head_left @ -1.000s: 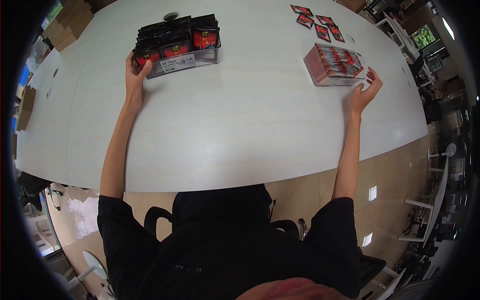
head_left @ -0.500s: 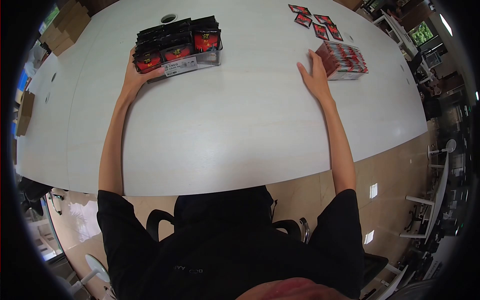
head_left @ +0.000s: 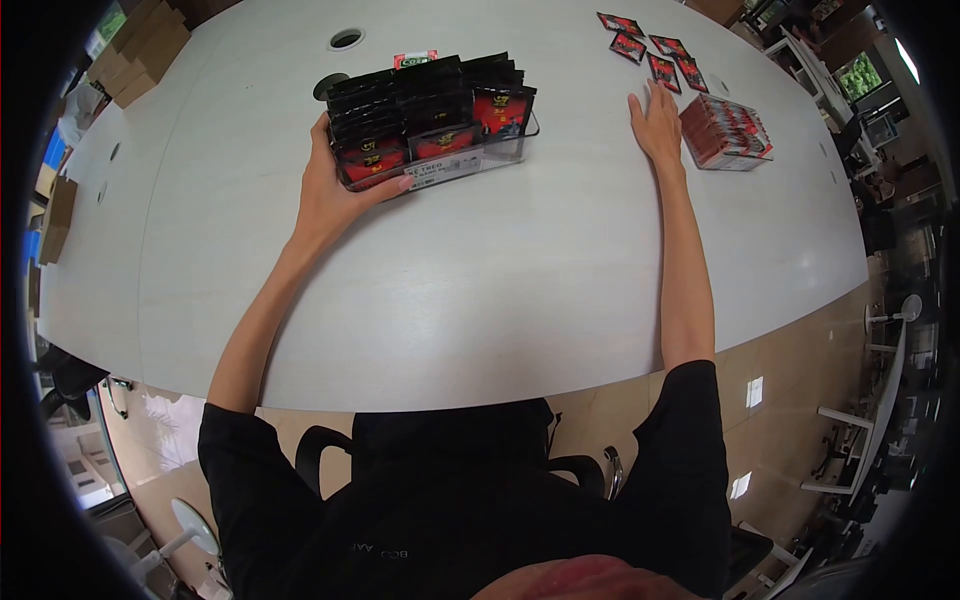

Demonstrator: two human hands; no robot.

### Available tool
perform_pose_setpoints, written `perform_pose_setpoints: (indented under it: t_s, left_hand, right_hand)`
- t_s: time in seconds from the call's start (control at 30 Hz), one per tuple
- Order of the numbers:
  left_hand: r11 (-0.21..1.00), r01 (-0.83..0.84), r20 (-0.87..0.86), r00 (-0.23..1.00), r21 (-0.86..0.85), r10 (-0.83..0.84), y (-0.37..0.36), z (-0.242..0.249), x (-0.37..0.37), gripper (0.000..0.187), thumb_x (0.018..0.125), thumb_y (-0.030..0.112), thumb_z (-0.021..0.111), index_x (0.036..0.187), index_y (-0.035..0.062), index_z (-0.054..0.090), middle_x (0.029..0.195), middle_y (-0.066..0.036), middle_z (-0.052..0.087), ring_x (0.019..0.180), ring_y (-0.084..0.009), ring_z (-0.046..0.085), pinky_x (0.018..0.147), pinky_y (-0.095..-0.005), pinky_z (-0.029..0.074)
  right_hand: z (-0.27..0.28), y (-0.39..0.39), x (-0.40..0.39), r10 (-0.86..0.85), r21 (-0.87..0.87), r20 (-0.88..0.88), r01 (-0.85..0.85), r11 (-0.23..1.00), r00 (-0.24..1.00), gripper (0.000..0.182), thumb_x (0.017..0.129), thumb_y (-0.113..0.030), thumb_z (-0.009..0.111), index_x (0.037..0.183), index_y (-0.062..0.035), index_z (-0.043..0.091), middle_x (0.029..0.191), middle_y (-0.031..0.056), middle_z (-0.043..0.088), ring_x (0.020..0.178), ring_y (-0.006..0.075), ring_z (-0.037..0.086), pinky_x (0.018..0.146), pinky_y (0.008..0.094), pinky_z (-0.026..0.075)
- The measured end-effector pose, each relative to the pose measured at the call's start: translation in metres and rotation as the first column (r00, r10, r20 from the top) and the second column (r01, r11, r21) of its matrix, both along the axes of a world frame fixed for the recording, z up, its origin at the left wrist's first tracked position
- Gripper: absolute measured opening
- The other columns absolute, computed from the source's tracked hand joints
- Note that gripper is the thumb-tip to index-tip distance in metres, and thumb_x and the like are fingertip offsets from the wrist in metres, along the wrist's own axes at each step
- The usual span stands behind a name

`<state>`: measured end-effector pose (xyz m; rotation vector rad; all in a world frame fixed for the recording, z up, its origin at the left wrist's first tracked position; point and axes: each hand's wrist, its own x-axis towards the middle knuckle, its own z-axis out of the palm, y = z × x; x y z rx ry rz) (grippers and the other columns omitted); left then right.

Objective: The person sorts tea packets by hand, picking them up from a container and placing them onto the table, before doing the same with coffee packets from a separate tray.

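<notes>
My left hand [head_left: 332, 200] grips the left end of a clear plastic tray [head_left: 512, 152], its thumb over the white label on the front. Rows of black-and-red sachets [head_left: 500, 112] stand upright in the tray. On the right, my right hand [head_left: 657, 128] rests with its fingers stretched out and holds nothing. Beside it stands a second clear container [head_left: 742, 163], packed with red-and-silver sachets [head_left: 722, 127]. Several loose red-and-black sachets [head_left: 663, 72] lie just beyond my right fingertips.
Behind the tray, a small red-and-green packet [head_left: 415, 58] and a dark round object [head_left: 331, 86] partly show. A cable hole [head_left: 346, 40] is set in the white table [head_left: 480, 290]. Cardboard boxes [head_left: 140, 55] are stacked at the far left.
My left hand has brought the tray to the right and nearer to me, uncovering the packet and round object behind it. My right hand has moved slightly away from the second container, towards the loose sachets.
</notes>
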<state>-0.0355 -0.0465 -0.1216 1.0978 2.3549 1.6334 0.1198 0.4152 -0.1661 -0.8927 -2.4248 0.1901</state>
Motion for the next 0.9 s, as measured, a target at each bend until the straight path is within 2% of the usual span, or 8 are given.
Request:
perform_pose_setpoints:
  t_s: [0.17,0.27,0.47,0.53,0.67,0.77,0.83,0.9]
  left_hand:
    - [0.991,0.122,0.075,0.989,0.05,-0.126,-0.008,0.005,-0.006,0.12,0.06,0.034,0.098,0.149,-0.0005,0.025,0.135,-0.024,0.054,0.124,-0.0338,0.059,0.109,-0.0449,0.049]
    - [0.99,0.138,0.066,0.989,-0.026,-0.136,0.001,0.005,-0.002,0.121,0.058,0.032,0.098,0.15,0.0028,0.025,0.14,-0.024,0.051,0.129,-0.0351,0.054,0.113,-0.0473,0.045]
    - [0.986,0.166,0.08,0.983,-0.001,-0.166,-0.001,0.002,-0.006,0.12,0.058,0.031,0.098,0.15,0.0055,0.026,0.141,-0.022,0.051,0.134,-0.0349,0.05,0.116,-0.0482,0.041]
    - [0.985,0.172,0.043,0.984,-0.018,-0.171,0.0,0.001,-0.009,0.121,0.057,0.033,0.098,0.15,0.006,0.026,0.142,-0.02,0.051,0.135,-0.0341,0.049,0.118,-0.0489,0.037]
    - [0.985,0.165,0.025,0.986,-0.048,-0.164,-0.002,0.0,-0.016,0.12,0.056,0.035,0.099,0.149,0.0064,0.028,0.143,-0.019,0.051,0.137,-0.0333,0.047,0.119,-0.0492,0.035]
    - [0.981,0.193,0.007,0.981,-0.003,-0.193,-0.002,-0.007,-0.023,0.12,0.053,0.038,0.099,0.147,0.0068,0.031,0.144,-0.018,0.051,0.138,-0.0333,0.046,0.118,-0.0501,0.035]
    - [0.978,0.209,-0.016,0.978,-0.024,-0.21,-0.003,-0.004,-0.022,0.121,0.051,0.039,0.099,0.147,0.0071,0.032,0.143,-0.018,0.052,0.138,-0.0332,0.046,0.118,-0.0503,0.035]
    - [0.972,0.234,-0.001,0.972,-0.031,-0.235,-0.004,0.0,-0.019,0.122,0.051,0.038,0.1,0.147,0.0071,0.032,0.143,-0.018,0.052,0.138,-0.0331,0.046,0.118,-0.0509,0.034]
  right_hand:
    - [0.007,-0.003,-0.015,-0.052,-0.038,0.074,0.055,0.998,0.996,0.068,0.1,-0.055,0.046,0.152,-0.0117,0.042,0.164,0.0113,0.032,0.153,0.0302,0.022,0.121,0.0508,0.022]
    - [0.001,0.016,-0.015,-0.076,-0.036,0.113,0.08,0.996,0.991,0.071,0.099,-0.058,0.044,0.152,-0.0118,0.042,0.164,0.0108,0.032,0.154,0.0294,0.019,0.123,0.0495,0.018]
    - [0.003,0.013,-0.012,-0.049,-0.073,0.121,0.058,0.996,0.992,0.07,0.099,-0.059,0.044,0.149,-0.0093,0.046,0.158,0.0121,0.041,0.151,0.0302,0.027,0.122,0.0477,0.02]
    - [-0.001,0.014,-0.011,-0.036,-0.027,0.094,0.038,0.999,0.995,0.068,0.098,-0.059,0.046,0.144,-0.0079,0.05,0.153,0.0128,0.047,0.147,0.0312,0.034,0.121,0.0471,0.023]
    - [0.0,0.001,-0.003,-0.014,0.004,0.093,0.014,1.0,0.996,0.068,0.098,-0.058,0.048,0.143,-0.0073,0.051,0.15,0.0138,0.05,0.144,0.0321,0.037,0.119,0.0474,0.026]
    - [0.001,-0.03,0.011,0.056,0.063,0.058,-0.06,0.996,0.997,0.062,0.099,-0.053,0.052,0.14,-0.0063,0.053,0.145,0.0145,0.053,0.142,0.0319,0.039,0.117,0.0475,0.028]
    - [0.008,-0.063,0.019,0.242,0.163,-0.023,-0.235,0.958,0.97,0.045,0.099,-0.038,0.06,0.13,-0.0058,0.06,0.134,0.0137,0.061,0.137,0.0306,0.046,0.113,0.0461,0.032]
    - [0.02,-0.094,0.03,0.358,0.179,-0.028,-0.347,0.92,0.933,0.037,0.097,-0.031,0.063,0.124,-0.0055,0.063,0.126,0.0124,0.064,0.132,0.0296,0.05,0.111,0.0449,0.034]
